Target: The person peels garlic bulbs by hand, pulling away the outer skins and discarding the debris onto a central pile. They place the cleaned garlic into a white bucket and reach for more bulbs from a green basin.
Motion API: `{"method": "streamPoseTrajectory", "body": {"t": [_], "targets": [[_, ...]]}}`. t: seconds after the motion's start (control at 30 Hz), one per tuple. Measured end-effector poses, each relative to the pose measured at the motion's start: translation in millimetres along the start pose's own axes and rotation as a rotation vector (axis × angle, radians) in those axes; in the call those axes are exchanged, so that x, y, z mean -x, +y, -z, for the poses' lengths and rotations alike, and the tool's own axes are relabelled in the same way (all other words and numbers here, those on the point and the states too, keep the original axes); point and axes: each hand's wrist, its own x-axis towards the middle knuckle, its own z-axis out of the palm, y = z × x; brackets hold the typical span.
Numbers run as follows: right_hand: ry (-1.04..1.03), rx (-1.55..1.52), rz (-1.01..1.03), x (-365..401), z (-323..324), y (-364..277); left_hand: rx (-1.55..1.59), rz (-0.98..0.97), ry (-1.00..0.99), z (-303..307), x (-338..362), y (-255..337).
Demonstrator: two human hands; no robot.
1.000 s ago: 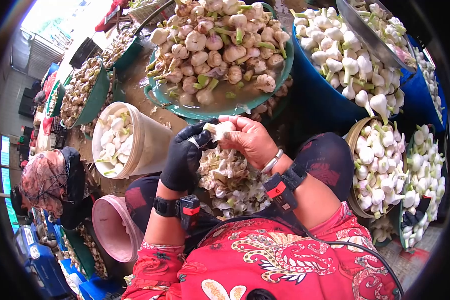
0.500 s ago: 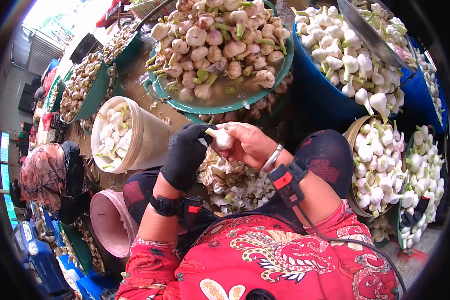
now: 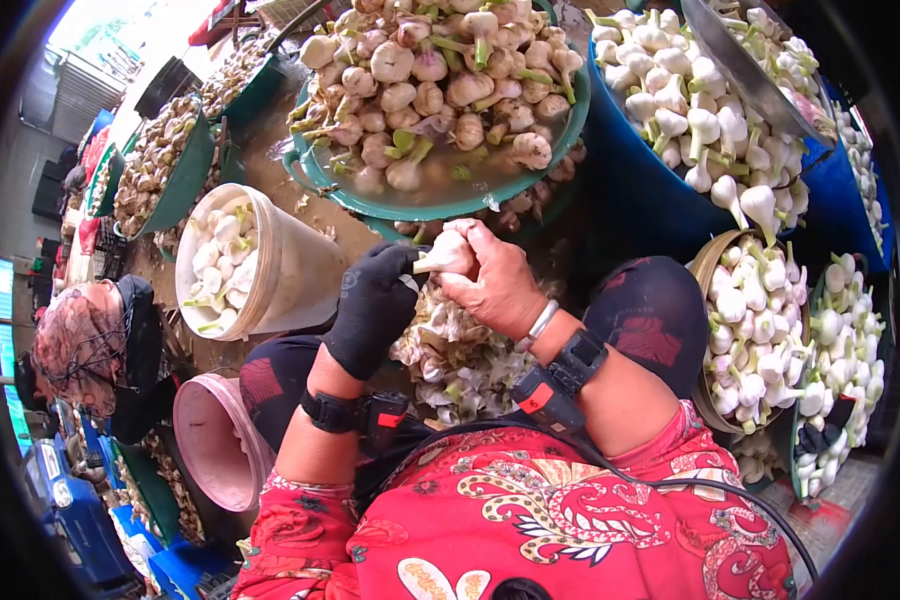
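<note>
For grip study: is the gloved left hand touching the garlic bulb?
Touching: the head view shows the left hand pinching the garlic bulb in the right hand.

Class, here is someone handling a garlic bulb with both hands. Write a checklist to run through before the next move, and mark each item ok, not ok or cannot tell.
1. Bulb gripped by both hands: ok. The right hand cups it and the left hand pinches its end.
2. Left hand gloved: ok.
3. Bulb's skin fully off: cannot tell, as fingers cover part of it.
4. Bucket open, beside the left hand: ok.
5. Peels piled below the hands: ok.
6. Basin holds more bulbs: ok.
</note>
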Motion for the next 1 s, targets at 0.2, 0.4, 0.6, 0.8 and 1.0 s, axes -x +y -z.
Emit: {"method": "streamPoseTrajectory", "body": {"t": [0.2, 0.4, 0.6, 0.8, 1.0], "targets": [[-0.749, -0.776, -0.654, -9.9, 20.7, -8.4, -0.256, -0.109, -0.138, 12.2, -10.6, -2.2], [-0.481, -0.635, -0.579, -11.1, 13.1, 2.1, 0.702, 0.516, -0.015, 11.9, 3.0, 0.9], [-0.208, -0.587, -0.553, -5.2, -1.1, -2.7, 0.527, 0.345, 0.09, 5.8, 19.5, 11.0], [-0.194, -0.158, -0.241, -4.1, -5.0, 2.1, 0.78, 0.329, 0.058, -0.8, 8.1, 24.1], [-0.24, -0.996, -0.809, -7.1, 7.3, -5.9, -0.061, 0.053, 0.077, 21.8, 9.8, 19.3]]}}
